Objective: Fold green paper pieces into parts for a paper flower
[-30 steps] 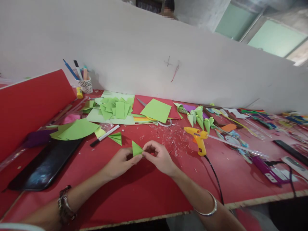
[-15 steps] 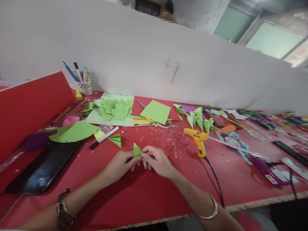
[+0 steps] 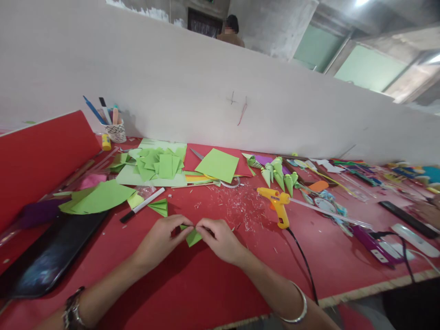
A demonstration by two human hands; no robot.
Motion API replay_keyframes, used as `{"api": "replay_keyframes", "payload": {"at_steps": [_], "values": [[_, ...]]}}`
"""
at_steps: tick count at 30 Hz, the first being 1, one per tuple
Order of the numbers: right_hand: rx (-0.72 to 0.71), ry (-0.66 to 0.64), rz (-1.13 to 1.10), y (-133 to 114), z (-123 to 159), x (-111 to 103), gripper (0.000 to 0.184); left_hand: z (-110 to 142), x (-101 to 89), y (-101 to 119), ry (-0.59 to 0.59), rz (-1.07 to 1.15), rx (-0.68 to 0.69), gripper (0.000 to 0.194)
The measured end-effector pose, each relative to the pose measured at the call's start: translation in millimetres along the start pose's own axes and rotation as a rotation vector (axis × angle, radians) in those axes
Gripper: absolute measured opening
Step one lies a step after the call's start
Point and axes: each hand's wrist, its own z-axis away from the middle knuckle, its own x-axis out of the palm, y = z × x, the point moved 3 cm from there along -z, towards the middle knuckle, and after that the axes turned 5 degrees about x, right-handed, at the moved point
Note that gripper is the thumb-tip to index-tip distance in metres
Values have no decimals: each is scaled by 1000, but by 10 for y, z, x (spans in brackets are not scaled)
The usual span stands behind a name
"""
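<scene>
My left hand (image 3: 161, 238) and my right hand (image 3: 220, 237) meet over the red table (image 3: 206, 284), both pinching a small folded green paper piece (image 3: 192, 237) between fingertips and thumbs. The paper points down toward the table, mostly covered by my fingers. Another folded green piece (image 3: 160, 207) lies just beyond my left hand, next to a white marker (image 3: 142, 205). A watch is on my left wrist and a silver bangle on my right.
A yellow glue gun (image 3: 277, 204) with a black cord stands right of my hands. Green paper squares (image 3: 161, 162), a green sheet (image 3: 217, 165) and green cones (image 3: 280, 173) lie behind. A black tablet (image 3: 41, 261) sits left. A pen cup (image 3: 113, 129) stands by the white partition.
The green piece has been turned over from pointing up to pointing down between my fingers. My hands have dropped closer to the table, and the camera has tilted up slightly.
</scene>
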Motion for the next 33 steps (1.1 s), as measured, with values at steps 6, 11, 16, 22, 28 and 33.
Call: {"api": "replay_keyframes", "payload": {"at_steps": [6,11,16,22,28,33], "values": [[102,131,-249,62,-10,-42,11,25,113,27,-154,-14,-5,22],[167,43,-499,109,-18,3,18,69,185,8,-163,72,-98,18],[169,-86,-343,115,3,60,38,79,196,6,-146,99,-122,18],[147,-88,-251,115,13,65,45,66,182,57,-157,111,-92,21],[149,-113,-226,94,23,79,43,75,214,95,-111,74,-108,24],[172,-103,-266,93,21,99,42,71,231,119,-50,-7,-110,24]]}}
